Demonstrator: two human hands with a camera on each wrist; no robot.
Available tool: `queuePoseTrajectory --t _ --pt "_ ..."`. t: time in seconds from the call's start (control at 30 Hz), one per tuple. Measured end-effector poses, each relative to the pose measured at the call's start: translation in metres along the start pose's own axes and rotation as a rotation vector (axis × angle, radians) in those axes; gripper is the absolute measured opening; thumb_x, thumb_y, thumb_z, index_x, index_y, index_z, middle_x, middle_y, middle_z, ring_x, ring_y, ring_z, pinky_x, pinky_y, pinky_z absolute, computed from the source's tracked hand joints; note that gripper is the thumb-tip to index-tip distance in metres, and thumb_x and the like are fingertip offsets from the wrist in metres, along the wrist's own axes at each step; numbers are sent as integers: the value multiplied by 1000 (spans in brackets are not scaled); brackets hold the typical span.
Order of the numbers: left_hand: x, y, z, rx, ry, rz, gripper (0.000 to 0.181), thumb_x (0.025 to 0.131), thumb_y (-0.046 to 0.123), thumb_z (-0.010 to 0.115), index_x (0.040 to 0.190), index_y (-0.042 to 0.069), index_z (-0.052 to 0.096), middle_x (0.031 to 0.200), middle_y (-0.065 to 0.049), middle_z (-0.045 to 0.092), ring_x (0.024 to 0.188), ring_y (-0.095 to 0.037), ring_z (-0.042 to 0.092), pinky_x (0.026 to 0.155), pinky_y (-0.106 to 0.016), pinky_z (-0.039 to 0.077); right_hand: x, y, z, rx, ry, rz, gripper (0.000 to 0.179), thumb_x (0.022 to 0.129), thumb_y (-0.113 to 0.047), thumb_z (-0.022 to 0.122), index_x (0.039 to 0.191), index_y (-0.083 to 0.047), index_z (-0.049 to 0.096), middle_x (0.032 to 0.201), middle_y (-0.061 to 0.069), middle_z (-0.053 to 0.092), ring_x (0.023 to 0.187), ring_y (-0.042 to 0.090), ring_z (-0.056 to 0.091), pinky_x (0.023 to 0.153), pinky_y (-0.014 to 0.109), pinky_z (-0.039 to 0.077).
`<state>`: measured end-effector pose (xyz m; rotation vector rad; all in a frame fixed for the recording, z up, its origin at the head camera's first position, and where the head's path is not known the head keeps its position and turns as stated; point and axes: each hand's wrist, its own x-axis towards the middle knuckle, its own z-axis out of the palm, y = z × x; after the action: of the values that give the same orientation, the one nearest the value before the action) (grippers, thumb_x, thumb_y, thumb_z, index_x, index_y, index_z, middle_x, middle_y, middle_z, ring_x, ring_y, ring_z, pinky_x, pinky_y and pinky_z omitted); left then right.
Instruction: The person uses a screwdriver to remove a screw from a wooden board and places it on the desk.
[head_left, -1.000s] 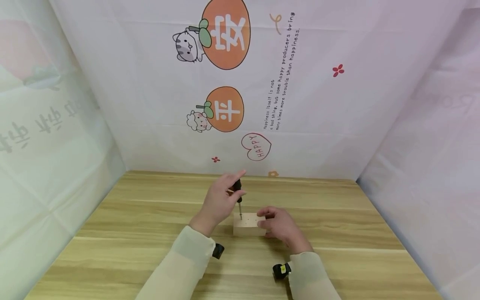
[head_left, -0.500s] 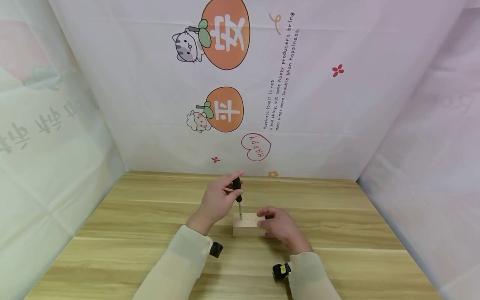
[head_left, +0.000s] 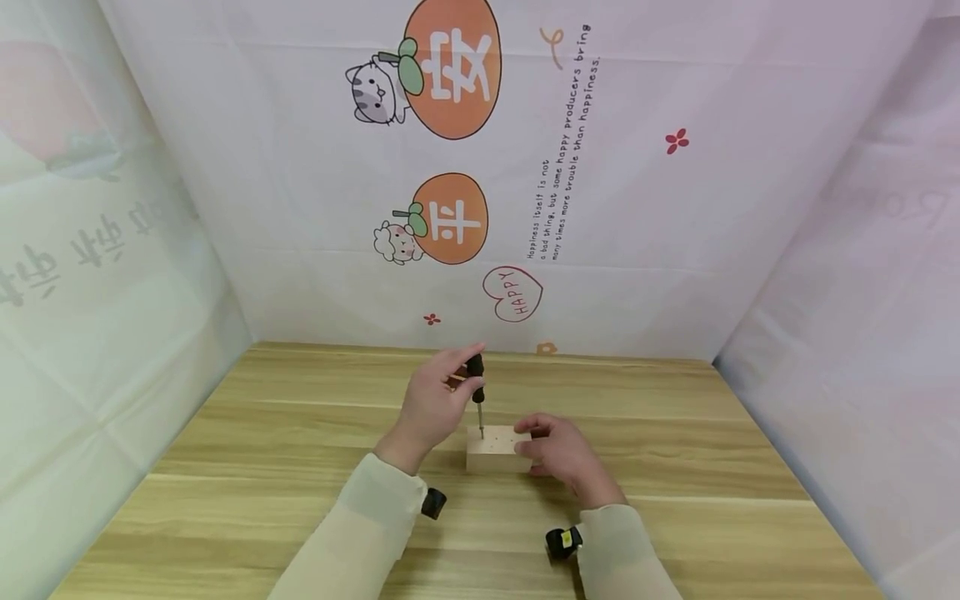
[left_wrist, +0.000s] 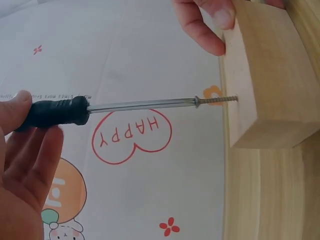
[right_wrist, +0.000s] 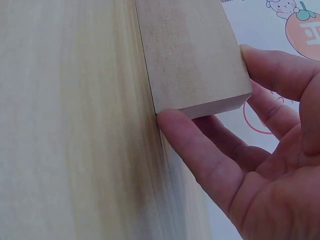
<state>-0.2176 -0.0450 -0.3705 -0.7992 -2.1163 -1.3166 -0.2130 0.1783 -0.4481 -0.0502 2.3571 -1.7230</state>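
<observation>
My left hand (head_left: pixel 429 407) grips the black handle of a screwdriver (left_wrist: pixel 60 111), thumb on one side and fingers on the other. The metal shaft points down, its tip at the head of a screw (left_wrist: pixel 218 99). That screw stands upright with its point in the top face of a pale wooden block (head_left: pixel 498 462), much of its thread showing above the wood. Several small holes dot the same face. At the block's right end my right hand (head_left: pixel 567 457) holds it, fingers and thumb (right_wrist: pixel 182 135) spread around the end and edges.
The block rests on a wood-grain table (head_left: pixel 300 467). A printed white cloth (head_left: pixel 622 208) hangs behind the table, with more cloth at both sides. Small black cameras (head_left: pixel 564 542) sit at the wrists.
My left hand has shifted slightly left and its fingers have changed position around the screwdriver handle. The block, screw and right hand look unmoved.
</observation>
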Motion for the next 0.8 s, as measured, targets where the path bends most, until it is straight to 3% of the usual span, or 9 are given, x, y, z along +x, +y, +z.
queuePoseTrajectory --t 0.17,0.4,0.63,0.8 --pt "-2 -3 5 80 50 49 50 85 2 78 133 4 63 101 -5 58 82 -15 63 69 -23 56 1 2 0 -7 -1 -1 24 89 -9 74 113 -6 69 120 16 56 94 28 60 74 46 58" --pt "-1 -5 3 -53 -54 -7 52 94 -7 61 142 12 58 125 -2 62 103 -17 60 83 -33 56 2 2 -2 1 -7 2 24 90 -10 74 113 -7 68 120 15 56 94 28 60 75 45 58" --pt "1 -4 2 -25 -35 12 48 91 0 72 137 11 63 102 -2 55 87 -15 60 75 -30 57 2 2 -1 -6 -6 -3 23 89 -10 74 112 -7 69 119 16 56 93 28 59 73 45 58" --pt "1 -4 2 -28 -56 48 50 92 -8 63 139 9 60 109 -4 60 97 -17 60 80 -34 57 3 3 -1 5 -4 3 23 89 -9 74 112 -8 69 120 15 56 93 28 60 73 44 58"
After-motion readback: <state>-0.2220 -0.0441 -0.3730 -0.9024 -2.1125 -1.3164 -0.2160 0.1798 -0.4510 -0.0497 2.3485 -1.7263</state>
